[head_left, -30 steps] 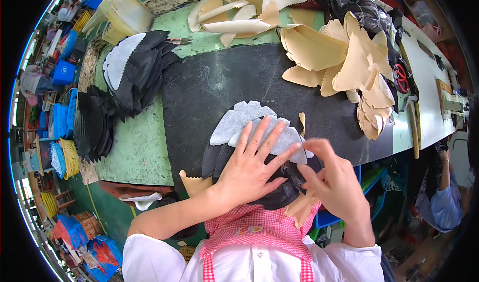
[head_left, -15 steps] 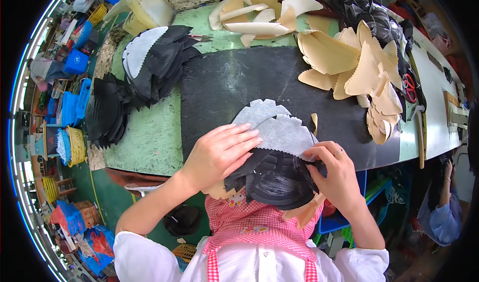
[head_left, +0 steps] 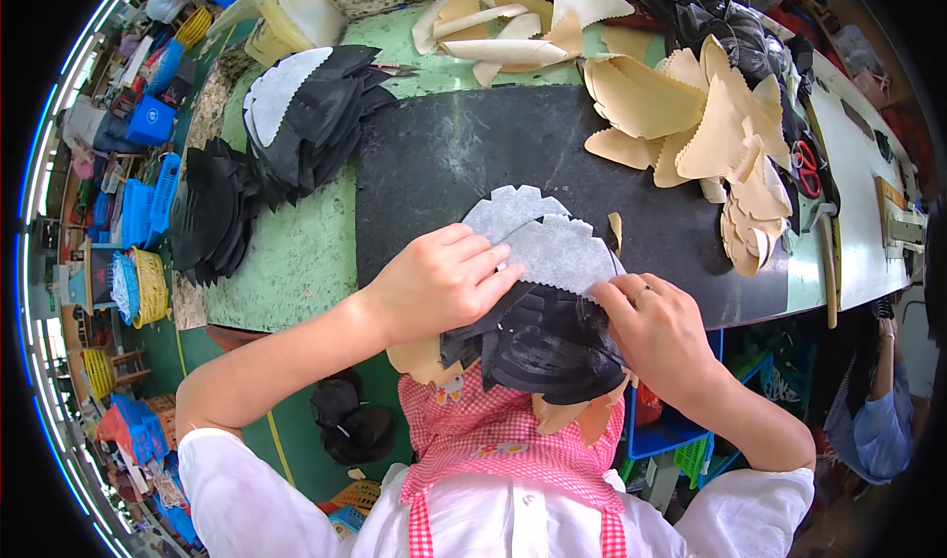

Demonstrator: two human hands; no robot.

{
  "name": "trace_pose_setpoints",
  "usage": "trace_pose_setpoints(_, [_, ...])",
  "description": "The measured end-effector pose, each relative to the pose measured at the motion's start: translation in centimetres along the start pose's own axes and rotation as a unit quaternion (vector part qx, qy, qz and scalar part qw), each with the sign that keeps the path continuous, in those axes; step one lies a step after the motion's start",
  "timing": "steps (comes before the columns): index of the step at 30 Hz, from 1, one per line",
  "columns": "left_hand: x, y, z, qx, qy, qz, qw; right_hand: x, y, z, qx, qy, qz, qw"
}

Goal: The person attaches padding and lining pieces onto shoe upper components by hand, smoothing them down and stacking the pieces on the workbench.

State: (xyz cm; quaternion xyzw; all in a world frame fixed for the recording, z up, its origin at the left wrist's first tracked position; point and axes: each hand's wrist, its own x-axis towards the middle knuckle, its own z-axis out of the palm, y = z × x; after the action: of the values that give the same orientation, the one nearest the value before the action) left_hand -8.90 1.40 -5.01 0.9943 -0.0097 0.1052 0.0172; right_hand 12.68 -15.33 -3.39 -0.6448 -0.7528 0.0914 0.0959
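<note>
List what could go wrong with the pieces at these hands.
The front grey piece, with the left hand and right hand at its edge, might skew or crease if they pull unevenly.
The black pieces extend beyond the near edge of the table, over the apron, so they could slip off.

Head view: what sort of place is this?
Probably a workshop or small factory floor for cut-material goods, perhaps shoe or bag parts. Signs: stacked black cut pieces and tan jagged-edged pieces on the worktable, plus red-handled scissors to the right.
</note>
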Motion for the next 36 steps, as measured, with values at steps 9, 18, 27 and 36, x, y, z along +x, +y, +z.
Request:
trace_pose_setpoints(9, [-3.8, 1.1, -1.6, -0.041, -0.082, -0.099, 0.991, -4.3, 1.9, 1.3, 0.082, 0.085, 0.004, 0.993])
trace_pose_setpoints(18, [2.9, 5.4, 2.3, -0.243, 0.038, -0.1, 0.964, -2.1, 1.1, 0.6, 0.191, 0.083, 0.176, 0.962])
trace_pose_setpoints(27, [6.0, 5.1, 3.5, -0.179, 0.078, -0.122, 0.973, -2.1, 1.0, -0.6, 0.492, -0.01, 0.294, 0.82])
trace_pose_setpoints(36, [7.3, 4.9, 3.8, -0.09, 0.11, 0.003, 0.99, -3.1, 1.0, -0.8, 0.238, -0.036, 0.294, 0.925])
